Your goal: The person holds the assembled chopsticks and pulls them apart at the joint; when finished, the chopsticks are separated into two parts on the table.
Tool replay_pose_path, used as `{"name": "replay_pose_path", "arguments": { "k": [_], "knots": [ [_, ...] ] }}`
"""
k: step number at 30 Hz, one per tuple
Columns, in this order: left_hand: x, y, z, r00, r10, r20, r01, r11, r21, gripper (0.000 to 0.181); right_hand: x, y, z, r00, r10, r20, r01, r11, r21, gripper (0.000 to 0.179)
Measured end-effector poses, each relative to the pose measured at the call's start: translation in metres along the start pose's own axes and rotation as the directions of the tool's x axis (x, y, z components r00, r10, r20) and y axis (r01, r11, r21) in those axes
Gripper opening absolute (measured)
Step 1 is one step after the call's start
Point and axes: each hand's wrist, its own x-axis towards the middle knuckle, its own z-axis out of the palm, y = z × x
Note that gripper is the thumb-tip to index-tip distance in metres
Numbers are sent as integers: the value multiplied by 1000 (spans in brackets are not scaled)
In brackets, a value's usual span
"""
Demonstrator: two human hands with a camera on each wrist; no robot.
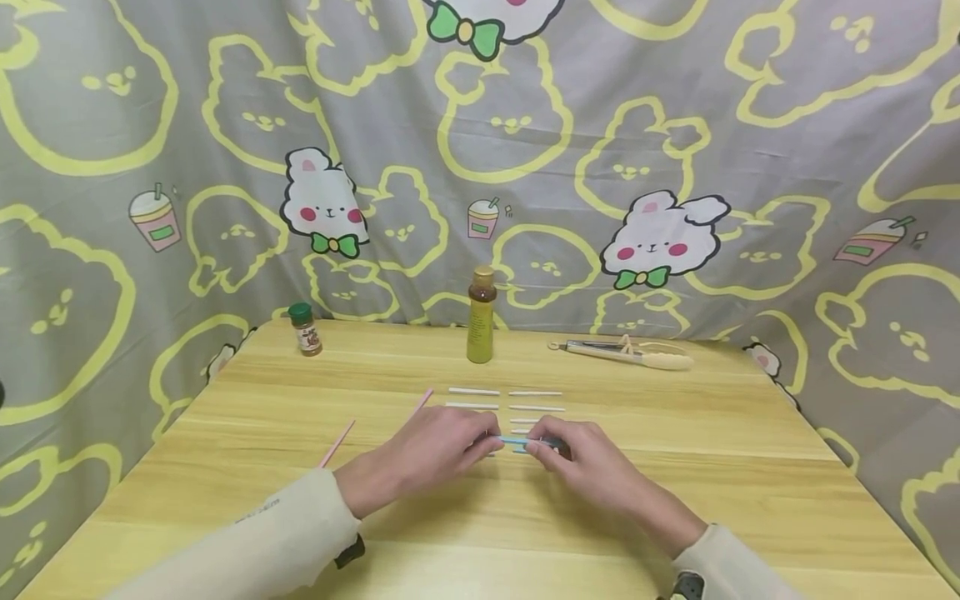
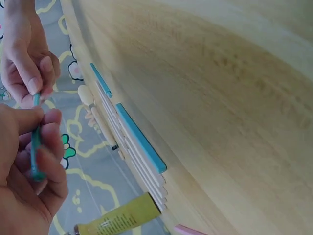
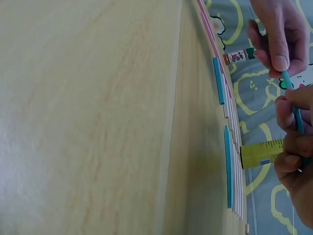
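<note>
Both hands pinch one thin, straight blue stick (image 1: pixel 514 440) above the table. The left hand (image 1: pixel 435 446) grips its left part, and the right hand (image 1: pixel 581 454) grips its right part, with a short length showing between them. Curled fingers partly cover the stick in each wrist view. Below the hands, two shorter blue pieces (image 2: pixel 141 137) lie end to end on the table. Beside them are several white sticks (image 1: pixel 474 391) in two columns. Pink sticks (image 1: pixel 337 443) lie slanted to the left, one partly hidden behind the left hand.
A yellow-green bottle (image 1: pixel 480 325) with a gold cap stands behind the white sticks. At the back left is a small spice jar (image 1: pixel 305 331) with a green lid. Tongs (image 1: pixel 622 353) lie at the back right. A patterned curtain (image 1: pixel 525 125) hangs behind the wooden table (image 1: pixel 750 475).
</note>
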Motion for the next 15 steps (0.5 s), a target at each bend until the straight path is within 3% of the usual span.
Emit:
{"name": "replay_pose_path", "arguments": {
  "k": [4, 7, 10, 13, 15],
  "knots": [
    [-3, -4, 1, 1000, 6, 6, -6, 999, -36, 13, 1, 4, 1, 999, -23, 22, 23, 1000, 15, 23],
    [-12, -15, 0, 999, -17, 29, 18, 998, -54, 14, 0, 14, -2, 999, -26, 24, 26, 999, 20, 23],
    [-27, -34, -7, 993, -112, 42, 116, 988, -102, 15, -6, 32, -12, 999, 42, -24, -41, 999, 28, 21],
    [-40, -53, -19, 972, -225, 63, 232, 956, -177, 17, -17, 48, -25, 986, 145, -79, -142, 989, 39, 19],
    [-44, -60, -25, 959, -264, 99, 280, 933, -224, 20, -22, 54, -30, 980, 176, -87, -175, 984, 28, 21]
  ]
}}
